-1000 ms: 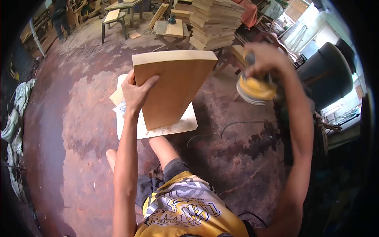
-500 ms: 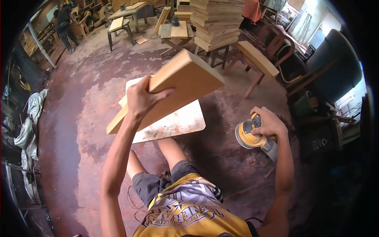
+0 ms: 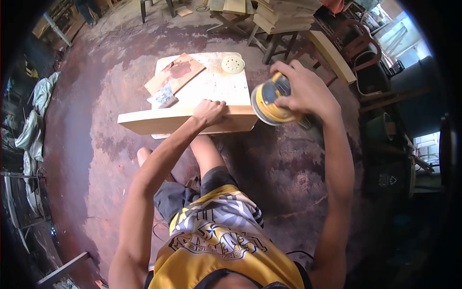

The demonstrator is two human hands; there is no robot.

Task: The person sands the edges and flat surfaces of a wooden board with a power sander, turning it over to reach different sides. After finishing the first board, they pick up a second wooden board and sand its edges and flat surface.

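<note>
A long wooden board (image 3: 163, 123) stands on its edge along the near side of a white table (image 3: 216, 91). My left hand (image 3: 209, 113) is closed over the board's top edge, near its middle. At the board's right end, my right hand (image 3: 308, 91) grips a yellow and black sander (image 3: 272, 101), its pad tilted toward the left. On the table behind the board lie a thin stained wooden piece (image 3: 175, 72), a small block on crumpled paper (image 3: 164, 98) and a round sanding disc with holes (image 3: 233, 64).
Stacked boards (image 3: 284, 17) stand on a stool at the back. To their right, a long board (image 3: 332, 55) rests by a reddish chair (image 3: 370, 41). Silver plastic sheeting (image 3: 31, 137) is at the left. A dark barrel (image 3: 414, 91) stands at the right.
The board has come down from a raised slant to the table's near edge, uncovering the items on the table. My right hand has lifted the sander up and left toward the board's end.
</note>
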